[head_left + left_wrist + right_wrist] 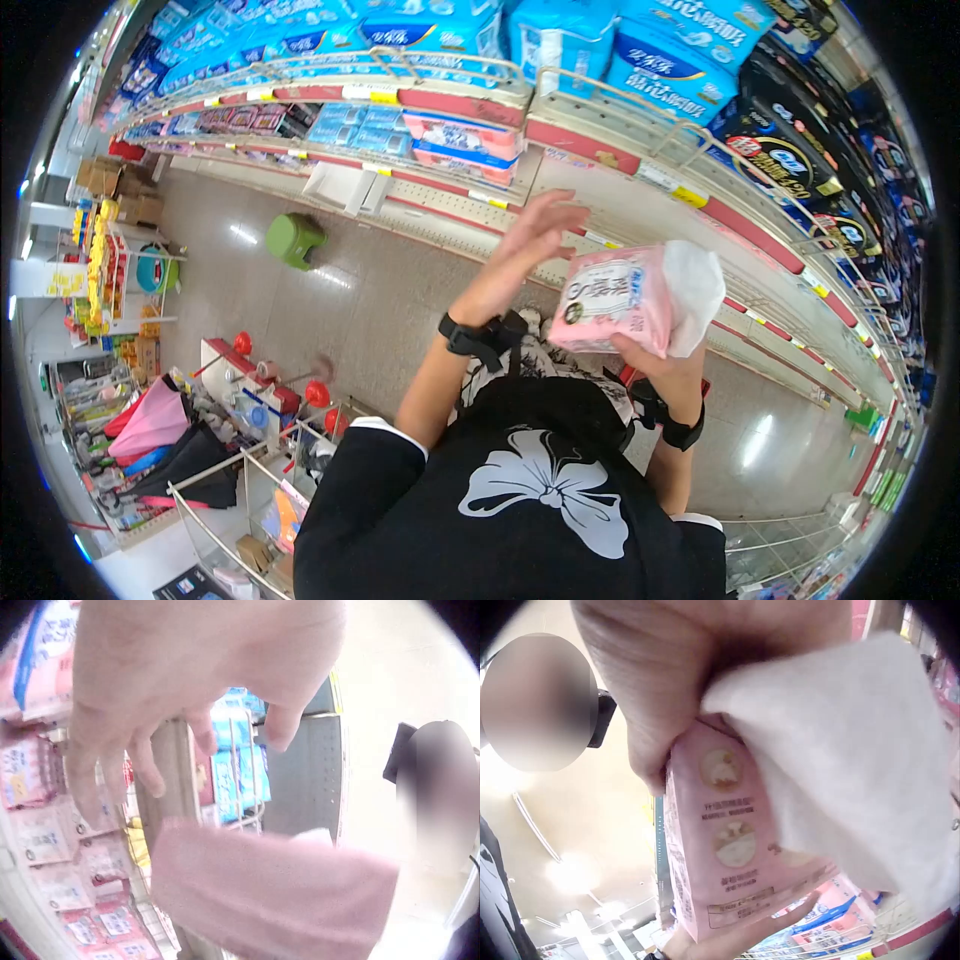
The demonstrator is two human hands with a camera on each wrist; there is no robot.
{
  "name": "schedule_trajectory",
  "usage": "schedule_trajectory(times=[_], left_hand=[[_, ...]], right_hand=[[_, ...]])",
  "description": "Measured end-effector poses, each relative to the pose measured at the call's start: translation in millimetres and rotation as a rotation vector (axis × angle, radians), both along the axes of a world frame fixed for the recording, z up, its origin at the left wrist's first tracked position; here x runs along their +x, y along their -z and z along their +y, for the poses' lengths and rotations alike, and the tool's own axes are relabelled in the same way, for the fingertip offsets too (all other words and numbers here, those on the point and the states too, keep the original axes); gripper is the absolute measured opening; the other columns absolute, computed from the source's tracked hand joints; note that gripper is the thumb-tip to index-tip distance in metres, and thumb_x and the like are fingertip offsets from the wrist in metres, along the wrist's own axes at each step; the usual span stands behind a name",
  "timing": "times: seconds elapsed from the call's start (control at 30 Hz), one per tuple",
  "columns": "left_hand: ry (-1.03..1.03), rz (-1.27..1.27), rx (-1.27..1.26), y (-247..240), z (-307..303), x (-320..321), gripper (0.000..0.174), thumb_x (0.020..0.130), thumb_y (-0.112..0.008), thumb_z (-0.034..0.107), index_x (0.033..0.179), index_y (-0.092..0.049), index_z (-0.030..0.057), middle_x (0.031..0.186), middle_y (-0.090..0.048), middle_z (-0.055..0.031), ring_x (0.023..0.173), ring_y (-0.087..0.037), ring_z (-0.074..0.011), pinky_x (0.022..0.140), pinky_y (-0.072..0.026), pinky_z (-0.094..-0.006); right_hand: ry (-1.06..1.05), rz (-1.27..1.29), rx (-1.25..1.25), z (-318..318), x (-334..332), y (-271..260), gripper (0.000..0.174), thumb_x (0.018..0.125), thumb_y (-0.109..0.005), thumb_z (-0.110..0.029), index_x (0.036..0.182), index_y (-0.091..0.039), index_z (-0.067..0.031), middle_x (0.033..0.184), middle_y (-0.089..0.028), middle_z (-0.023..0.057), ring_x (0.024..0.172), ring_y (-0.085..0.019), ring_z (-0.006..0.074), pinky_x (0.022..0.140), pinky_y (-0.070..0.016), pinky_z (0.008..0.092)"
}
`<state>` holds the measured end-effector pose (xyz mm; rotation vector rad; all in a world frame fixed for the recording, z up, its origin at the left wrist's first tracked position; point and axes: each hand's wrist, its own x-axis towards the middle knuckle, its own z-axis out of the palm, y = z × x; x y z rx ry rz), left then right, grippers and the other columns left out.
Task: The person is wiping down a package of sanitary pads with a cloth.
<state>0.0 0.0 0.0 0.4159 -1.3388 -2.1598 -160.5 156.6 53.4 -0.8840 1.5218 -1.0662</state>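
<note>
My right hand (670, 368) grips a pink soft pack (605, 300) with printed labels, its thumb across the near side. A white cloth (695, 295) lies against the pack's right side, under that same hand; in the right wrist view the cloth (847, 765) covers much of the pack (727, 817). To the left of the pack, my left hand (520, 250) is held out with loosely spread fingers and nothing in them. In the left wrist view these fingers hang above the pack's pink face (277, 892).
A shelf rack (590, 150) runs across the front, with blue packs (670, 65) on top and pink packs (462, 145) lower down. Black packs (780, 140) fill the right side. A green stool (295, 240) stands on the floor at left; a wire cart (215, 510) is behind it.
</note>
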Motion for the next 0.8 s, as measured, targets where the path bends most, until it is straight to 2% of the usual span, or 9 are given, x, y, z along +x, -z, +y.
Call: schedule_trajectory(times=[0.1, 0.13, 0.17, 0.23, 0.33, 0.47, 0.57, 0.67, 0.8], left_hand=[[0.085, 0.292, 0.312, -27.1, 29.1, -27.6, 0.054, 0.087, -0.049, 0.027, 0.131, -0.026, 0.0063, 0.126, -0.041, -0.0198, 0.118, -0.040, -0.0249, 0.097, -0.0344, -0.0333], [0.091, 0.307, 0.363, -38.6, 32.2, -25.8, 0.052, 0.087, -0.051, 0.021, 0.130, -0.028, 0.0044, 0.124, -0.042, -0.0198, 0.115, -0.043, -0.0229, 0.095, -0.0367, -0.0314], [0.111, 0.327, 0.358, -40.4, 36.5, -28.5, 0.052, 0.087, -0.051, 0.021, 0.130, -0.028, 0.0044, 0.124, -0.042, -0.0198, 0.115, -0.043, -0.0229, 0.095, -0.0367, -0.0314], [0.064, 0.121, 0.301, -44.2, 41.3, -25.8, 0.050, 0.084, -0.054, 0.012, 0.128, -0.031, 0.0037, 0.124, -0.044, -0.0175, 0.113, -0.045, -0.0191, 0.093, -0.0387, -0.0288], [0.075, 0.070, 0.211, -60.3, 44.5, -22.4, 0.048, 0.081, -0.057, 0.005, 0.124, -0.035, 0.0022, 0.120, -0.047, -0.0140, 0.107, -0.048, -0.0145, 0.088, -0.0409, -0.0256], [0.151, -0.026, 0.055, -66.8, 45.7, -17.7, 0.056, 0.079, -0.060, 0.006, 0.127, -0.031, 0.0058, 0.111, -0.052, -0.0119, 0.101, -0.051, -0.0139, 0.085, -0.0409, -0.0258], [0.232, -0.099, -0.018, -70.6, 49.6, -15.4, 0.070, 0.077, -0.063, 0.007, 0.132, -0.020, 0.0108, 0.110, -0.052, -0.0133, 0.099, -0.051, -0.0159, 0.084, -0.0405, -0.0284], [0.158, -0.096, 0.026, -81.6, 55.0, -15.7, 0.089, 0.068, -0.071, 0.025, 0.134, -0.013, 0.0093, 0.126, -0.029, -0.0108, 0.116, -0.032, -0.0197, 0.095, -0.0274, -0.0320], [0.144, -0.096, -0.396, -86.2, 51.3, -14.0, 0.097, 0.063, -0.076, 0.008, 0.133, -0.008, 0.0106, 0.115, -0.044, -0.0166, 0.105, -0.047, -0.0206, 0.086, -0.0398, -0.0324]], right_hand=[[0.085, 0.163, -0.188, 2.8, -2.7, -6.4, 0.083, 0.059, -0.080, -0.013, 0.124, -0.032, 0.0052, 0.130, -0.035, 0.0205, 0.115, -0.043, 0.0244, 0.095, -0.0362, 0.0368], [0.104, 0.018, -0.256, -0.5, 0.8, -13.0, 0.082, 0.057, -0.081, -0.012, 0.123, -0.034, 0.0043, 0.130, -0.035, 0.0195, 0.115, -0.043, 0.0248, 0.094, -0.0363, 0.0368], [0.115, -0.105, -0.315, -0.8, -3.3, -20.1, 0.082, 0.054, -0.081, -0.011, 0.122, -0.037, 0.0034, 0.130, -0.036, 0.0186, 0.115, -0.043, 0.0253, 0.094, -0.0363, 0.0368], [0.040, 0.094, -0.443, -2.9, -14.1, -14.4, 0.080, 0.059, -0.080, -0.021, 0.123, -0.038, 0.0010, 0.133, -0.033, 0.0190, 0.119, -0.039, 0.0276, 0.096, -0.0327, 0.0378], [0.039, -0.010, -0.568, -7.5, -17.7, -27.6, 0.080, 0.070, -0.065, -0.050, 0.127, -0.036, -0.0017, 0.138, -0.026, 0.0184, 0.127, -0.026, 0.0325, 0.103, -0.0201, 0.0409], [0.094, 0.177, -0.672, -10.6, -18.9, -40.4, 0.071, 0.075, -0.061, -0.044, 0.127, -0.038, -0.0010, 0.135, -0.032, 0.0168, 0.129, -0.019, 0.0381, 0.104, -0.0121, 0.0465], [-0.188, 0.563, -0.564, -3.2, -30.5, -59.0, 0.069, 0.072, -0.066, -0.038, 0.124, -0.041, 0.0005, 0.131, -0.038, 0.0184, 0.128, -0.024, 0.0385, 0.103, -0.0162, 0.0446], [-0.193, 0.336, -0.418, 0.5, -20.9, -85.8, 0.064, 0.066, -0.071, -0.026, 0.119, -0.046, 0.0011, 0.128, -0.043, 0.0182, 0.121, -0.036, 0.0364, 0.098, -0.0293, 0.0412], [-0.347, 0.372, -0.542, -2.5, -22.5, -94.8, 0.068, 0.060, -0.074, -0.025, 0.117, -0.048, 0.0021, 0.124, -0.046, 0.0178, 0.118, -0.041, 0.0343, 0.094, -0.0366, 0.0408]])
